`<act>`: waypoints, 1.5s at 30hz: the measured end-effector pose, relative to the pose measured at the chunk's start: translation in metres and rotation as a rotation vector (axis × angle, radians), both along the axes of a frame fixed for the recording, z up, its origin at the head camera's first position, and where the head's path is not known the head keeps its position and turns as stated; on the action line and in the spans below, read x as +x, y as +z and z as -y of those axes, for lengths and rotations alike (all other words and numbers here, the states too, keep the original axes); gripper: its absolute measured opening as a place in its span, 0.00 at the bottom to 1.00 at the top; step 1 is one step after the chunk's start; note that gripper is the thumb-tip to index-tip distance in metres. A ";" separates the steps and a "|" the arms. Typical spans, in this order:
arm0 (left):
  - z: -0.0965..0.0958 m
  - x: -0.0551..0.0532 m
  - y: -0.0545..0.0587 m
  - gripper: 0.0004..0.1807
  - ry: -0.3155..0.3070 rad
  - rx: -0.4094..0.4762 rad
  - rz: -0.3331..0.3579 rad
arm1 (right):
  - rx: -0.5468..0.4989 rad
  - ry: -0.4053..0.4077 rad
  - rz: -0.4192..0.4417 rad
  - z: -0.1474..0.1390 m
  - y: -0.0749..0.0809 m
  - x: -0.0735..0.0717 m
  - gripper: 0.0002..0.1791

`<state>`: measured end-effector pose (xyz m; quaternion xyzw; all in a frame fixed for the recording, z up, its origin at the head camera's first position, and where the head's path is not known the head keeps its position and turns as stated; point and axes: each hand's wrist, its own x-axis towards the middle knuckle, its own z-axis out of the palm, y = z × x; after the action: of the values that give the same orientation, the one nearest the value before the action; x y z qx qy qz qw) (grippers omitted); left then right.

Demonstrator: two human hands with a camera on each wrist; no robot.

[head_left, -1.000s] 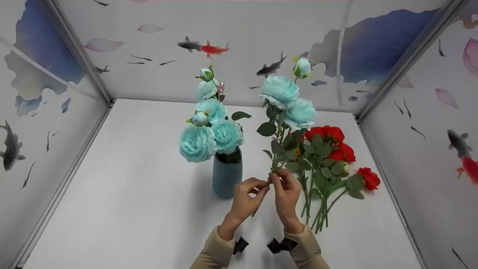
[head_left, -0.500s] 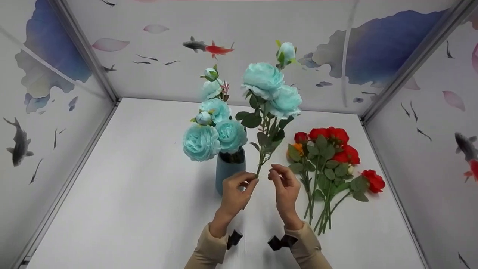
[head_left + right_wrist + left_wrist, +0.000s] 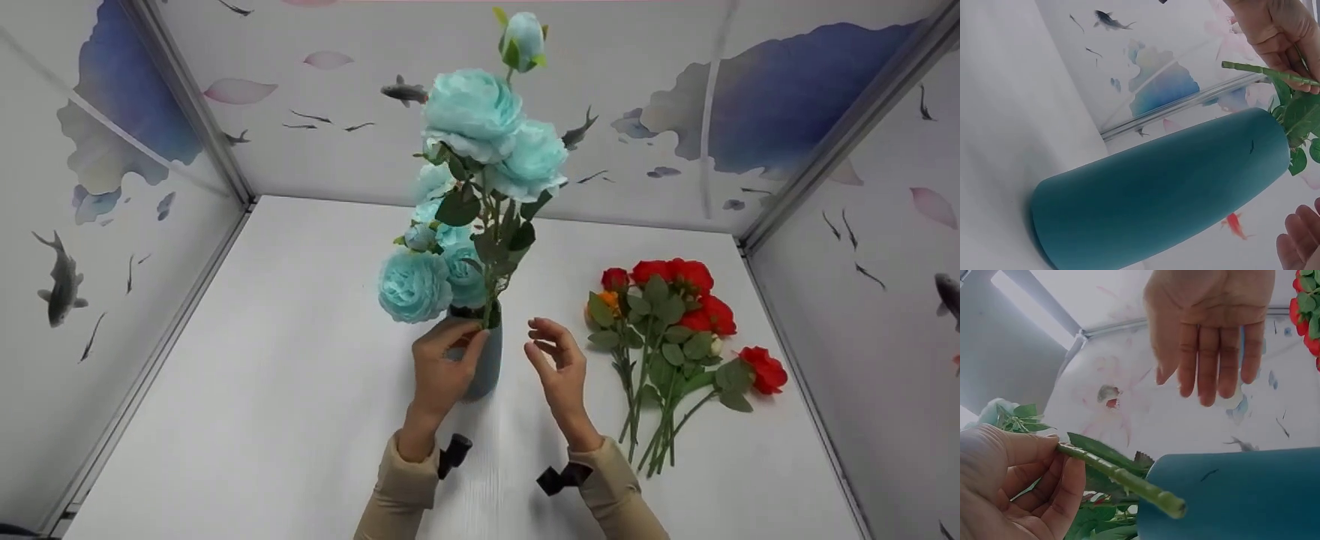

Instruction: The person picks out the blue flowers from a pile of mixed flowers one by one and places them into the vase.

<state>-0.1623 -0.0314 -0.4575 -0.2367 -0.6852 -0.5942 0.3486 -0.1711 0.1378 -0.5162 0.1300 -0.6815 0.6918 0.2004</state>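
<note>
My left hand (image 3: 442,371) pinches the green stem (image 3: 1120,477) of a pale turquoise artificial peony (image 3: 472,112) between thumb and fingers. The spray has two full blooms and a bud, and stands upright over the vase. In the left wrist view the cut end of the stem sticks out past my fingers, near the rim of the blue vase (image 3: 1157,188) and outside it. Other turquoise peonies (image 3: 414,285) fill the vase, partly hidden behind the held spray. To the right of the vase my right hand (image 3: 561,371) is raised, fingers parted and holding nothing.
Red roses (image 3: 694,277) with leafy stems lie on the white table (image 3: 300,420) at the right, an orange flower (image 3: 609,301) among them. Printed wall panels (image 3: 585,45) enclose the table at the back and both sides.
The right hand has let go of the stem and parted its fingers. My left hand has carried the peony spray leftward, raising its blooms, from beside the red roses to over the vase.
</note>
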 end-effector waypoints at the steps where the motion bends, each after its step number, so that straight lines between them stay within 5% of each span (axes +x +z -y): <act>1: 0.002 -0.001 0.002 0.08 0.013 0.003 -0.007 | 0.004 0.006 0.004 0.000 0.001 0.000 0.18; 10: 0.011 -0.006 0.021 0.08 0.122 -0.011 -0.058 | 0.069 0.015 -0.006 0.008 0.022 0.007 0.19; 24: 0.014 -0.025 0.037 0.08 0.190 0.054 -0.109 | 0.128 0.053 -0.036 0.011 0.025 0.002 0.26; 45: 0.011 -0.038 0.033 0.08 0.215 0.115 -0.186 | 0.130 0.075 -0.025 0.016 0.024 -0.001 0.26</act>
<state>-0.2003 -0.0424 -0.4245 -0.1957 -0.6362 -0.5670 0.4852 -0.1720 0.1218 -0.4918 0.1769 -0.7169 0.6515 0.1740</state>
